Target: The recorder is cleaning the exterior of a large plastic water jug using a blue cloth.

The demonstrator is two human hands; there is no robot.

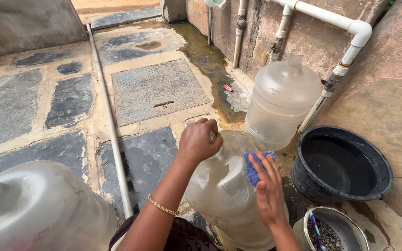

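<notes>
Wet stone floor [66, 100]: left hand [197, 140] clamped on the water jug [224, 195] neck, right hand [268, 186] presses a blue scrubber [253, 168] flat-fingered; another jug [281, 100], black tub [343, 165] alongside.

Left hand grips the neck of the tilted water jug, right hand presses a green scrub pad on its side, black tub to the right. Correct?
Not quite: the scrub pad is blue, not green, as the head view shows. The rest holds: the left hand grips the neck of the tilted water jug, the right hand presses the pad on its side, and the black tub sits to the right.
</notes>
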